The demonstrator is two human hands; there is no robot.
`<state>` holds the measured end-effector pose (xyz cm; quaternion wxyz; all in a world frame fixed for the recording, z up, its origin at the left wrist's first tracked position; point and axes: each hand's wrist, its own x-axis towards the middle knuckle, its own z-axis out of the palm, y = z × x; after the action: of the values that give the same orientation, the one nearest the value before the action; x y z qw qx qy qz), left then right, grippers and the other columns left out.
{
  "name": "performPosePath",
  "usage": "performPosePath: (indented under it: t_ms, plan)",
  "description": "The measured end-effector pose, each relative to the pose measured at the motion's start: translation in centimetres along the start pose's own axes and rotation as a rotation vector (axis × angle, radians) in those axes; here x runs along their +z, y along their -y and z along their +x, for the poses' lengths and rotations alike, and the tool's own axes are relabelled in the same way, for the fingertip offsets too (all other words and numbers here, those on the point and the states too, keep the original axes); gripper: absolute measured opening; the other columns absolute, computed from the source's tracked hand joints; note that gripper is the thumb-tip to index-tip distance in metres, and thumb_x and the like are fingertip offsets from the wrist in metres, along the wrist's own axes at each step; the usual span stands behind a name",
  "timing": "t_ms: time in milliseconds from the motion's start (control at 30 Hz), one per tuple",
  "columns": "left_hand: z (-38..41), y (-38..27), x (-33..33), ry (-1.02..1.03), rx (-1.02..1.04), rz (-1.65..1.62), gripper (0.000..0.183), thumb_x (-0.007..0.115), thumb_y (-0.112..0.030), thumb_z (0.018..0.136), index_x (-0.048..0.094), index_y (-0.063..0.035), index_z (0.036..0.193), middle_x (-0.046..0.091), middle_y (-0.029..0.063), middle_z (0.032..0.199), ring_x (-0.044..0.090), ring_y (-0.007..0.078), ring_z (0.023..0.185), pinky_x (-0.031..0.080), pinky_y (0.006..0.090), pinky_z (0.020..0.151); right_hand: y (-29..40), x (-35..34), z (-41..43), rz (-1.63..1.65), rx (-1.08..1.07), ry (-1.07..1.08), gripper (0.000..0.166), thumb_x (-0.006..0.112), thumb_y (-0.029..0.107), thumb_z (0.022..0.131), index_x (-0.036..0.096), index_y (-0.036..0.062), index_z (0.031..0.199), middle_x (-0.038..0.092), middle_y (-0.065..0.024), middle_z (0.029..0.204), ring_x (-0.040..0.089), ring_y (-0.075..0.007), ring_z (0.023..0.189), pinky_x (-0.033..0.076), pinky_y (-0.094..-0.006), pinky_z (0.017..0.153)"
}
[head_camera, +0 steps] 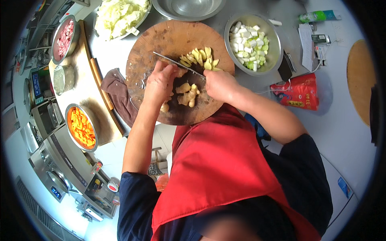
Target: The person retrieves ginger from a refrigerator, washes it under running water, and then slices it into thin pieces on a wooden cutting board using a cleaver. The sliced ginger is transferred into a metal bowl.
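My right hand (219, 85) grips a knife (178, 64) by its handle; the blade, seen from its thin top edge, slants up and left across a round wooden chopping board (150, 39). Left of the blade, my left hand (161, 79) presses down on a piece of ginger root (180, 72), its fingers bent and partly hiding it. Beyond the knife lies a pile of ginger slices (199, 57). Nearer to me, knobbly ginger roots (190, 97) rest on the board, and another piece (164, 107) sits beside my left wrist.
Around the board stand a bowl of chopped scallions (280, 45), a dish of cut cabbage (120, 18), a metal basin (190, 9) and a brown cloth (119, 90). Bowls of orange vegetable pieces (97, 137) and meat (64, 37) stand left. A red bag (301, 92) is at right.
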<state>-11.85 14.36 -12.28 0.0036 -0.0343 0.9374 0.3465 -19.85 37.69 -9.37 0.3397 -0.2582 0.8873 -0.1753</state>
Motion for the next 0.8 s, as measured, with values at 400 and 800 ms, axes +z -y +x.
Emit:
performPosePath:
  t_ms: [400,800]
  plan:
    - [-0.7,0.8,0.5,-0.079,0.049,0.011,0.016,0.075,-0.012,0.094,0.077,-0.0121,0.111,0.067,0.0130,0.109,0.073,0.0380,0.092,0.061,0.0461,0.078,2.1,-1.7,-0.5,0.028,-0.026,0.046,0.015,0.059,0.010,0.093,0.064,-0.0014,0.103,0.072,-0.0289,0.090,0.071,-0.0492,0.090,0.057,-0.0576,0.081]
    - [-0.9,0.3,0.8,-0.107,0.084,0.014,0.017,0.079,-0.012,0.092,0.076,-0.0095,0.108,0.068,0.0130,0.107,0.073,0.0378,0.091,0.061,0.0449,0.075,2.4,0.5,2.0,0.040,0.059,0.067,0.021,0.064,0.008,0.089,0.073,-0.0016,0.105,0.076,-0.0263,0.099,0.075,-0.0431,0.097,0.060,-0.0527,0.085]
